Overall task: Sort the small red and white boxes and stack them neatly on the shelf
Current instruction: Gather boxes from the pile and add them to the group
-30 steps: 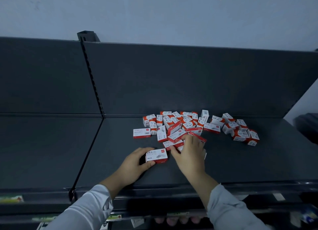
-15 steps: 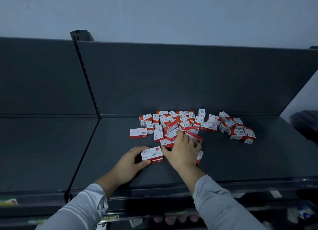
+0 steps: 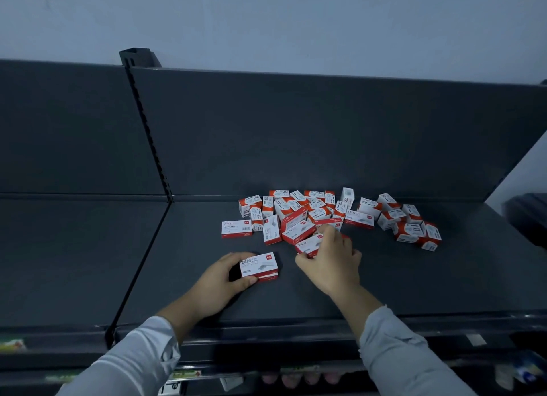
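- at lower centre, left grip (image 3: 219,280) curled round 24/6 box (image 3: 259,266), long axis left-right.
- right grip (image 3: 328,262) pinches next box (image 3: 307,244) just right of it, slightly higher; probably goes left.

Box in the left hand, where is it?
Head view: the box is on the shelf, held by the left hand, just left of the right hand and in front of the pile.

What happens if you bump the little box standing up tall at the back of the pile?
The upright box would probably tip over, since it stands on its small end. It likely won't roll: its sides are flat. It may knock neighbours in the pile, which lie close beside it.
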A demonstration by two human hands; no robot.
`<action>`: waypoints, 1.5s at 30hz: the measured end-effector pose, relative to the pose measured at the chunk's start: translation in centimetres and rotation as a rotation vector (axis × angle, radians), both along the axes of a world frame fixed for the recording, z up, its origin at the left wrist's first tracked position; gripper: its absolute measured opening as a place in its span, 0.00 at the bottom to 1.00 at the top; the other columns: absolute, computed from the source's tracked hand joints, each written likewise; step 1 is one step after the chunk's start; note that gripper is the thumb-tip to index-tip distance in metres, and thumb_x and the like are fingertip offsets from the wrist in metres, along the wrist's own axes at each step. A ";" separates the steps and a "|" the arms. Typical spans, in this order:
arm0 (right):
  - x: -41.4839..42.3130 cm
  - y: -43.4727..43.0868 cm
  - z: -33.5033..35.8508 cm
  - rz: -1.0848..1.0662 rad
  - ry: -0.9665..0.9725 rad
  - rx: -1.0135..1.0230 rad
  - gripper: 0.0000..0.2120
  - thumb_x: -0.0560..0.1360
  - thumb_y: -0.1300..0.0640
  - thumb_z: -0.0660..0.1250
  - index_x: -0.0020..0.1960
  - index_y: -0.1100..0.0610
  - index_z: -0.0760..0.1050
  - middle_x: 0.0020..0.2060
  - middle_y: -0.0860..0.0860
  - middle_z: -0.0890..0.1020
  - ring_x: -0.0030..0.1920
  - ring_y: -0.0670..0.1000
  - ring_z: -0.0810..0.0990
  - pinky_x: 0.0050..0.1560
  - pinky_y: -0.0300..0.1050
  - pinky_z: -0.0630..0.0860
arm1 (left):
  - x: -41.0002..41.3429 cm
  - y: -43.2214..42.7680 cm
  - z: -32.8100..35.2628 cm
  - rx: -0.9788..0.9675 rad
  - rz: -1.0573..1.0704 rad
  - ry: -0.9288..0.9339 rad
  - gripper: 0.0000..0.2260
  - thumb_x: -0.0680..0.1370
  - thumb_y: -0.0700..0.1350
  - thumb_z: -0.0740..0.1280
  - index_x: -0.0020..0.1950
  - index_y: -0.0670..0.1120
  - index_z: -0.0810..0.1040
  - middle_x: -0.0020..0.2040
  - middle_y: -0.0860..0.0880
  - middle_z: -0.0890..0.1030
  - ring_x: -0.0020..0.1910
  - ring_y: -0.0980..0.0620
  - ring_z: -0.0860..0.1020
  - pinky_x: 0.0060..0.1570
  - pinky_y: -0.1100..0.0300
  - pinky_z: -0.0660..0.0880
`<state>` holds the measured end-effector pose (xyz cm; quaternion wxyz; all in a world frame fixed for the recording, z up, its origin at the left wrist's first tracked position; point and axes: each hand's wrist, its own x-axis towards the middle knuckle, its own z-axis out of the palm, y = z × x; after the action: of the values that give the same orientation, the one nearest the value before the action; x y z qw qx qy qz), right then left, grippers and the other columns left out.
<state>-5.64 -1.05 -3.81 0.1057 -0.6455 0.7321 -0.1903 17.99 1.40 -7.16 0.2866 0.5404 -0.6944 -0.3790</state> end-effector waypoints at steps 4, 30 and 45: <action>-1.7 -0.3 0.3 0.166 0.043 0.117 0.30 0.72 0.41 0.68 0.69 0.48 0.61 0.68 0.48 0.67 0.70 0.53 0.64 0.66 0.61 0.64 | -0.1 -0.1 0.1 0.024 0.017 0.010 0.17 0.76 0.45 0.72 0.62 0.58 0.75 0.60 0.60 0.77 0.58 0.69 0.73 0.56 0.78 0.66; -2.6 -2.0 3.4 0.648 0.488 0.298 0.27 0.74 0.43 0.70 0.68 0.54 0.68 0.63 0.52 0.75 0.61 0.53 0.73 0.61 0.51 0.72 | -1.4 0.2 2.7 -0.075 0.111 -0.572 0.20 0.77 0.51 0.69 0.68 0.58 0.70 0.65 0.58 0.74 0.66 0.54 0.69 0.59 0.55 0.57; -2.3 -0.1 1.3 0.616 0.191 0.213 0.23 0.76 0.49 0.70 0.69 0.53 0.71 0.63 0.50 0.77 0.62 0.51 0.75 0.62 0.48 0.74 | -2.5 0.9 2.6 -0.039 0.163 -0.550 0.22 0.77 0.49 0.70 0.69 0.52 0.69 0.65 0.53 0.73 0.66 0.52 0.70 0.61 0.55 0.60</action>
<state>-7.95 -1.13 -2.49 0.1560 -0.8366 0.5250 -0.0107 15.53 2.30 -4.53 0.1274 0.6715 -0.7073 -0.1808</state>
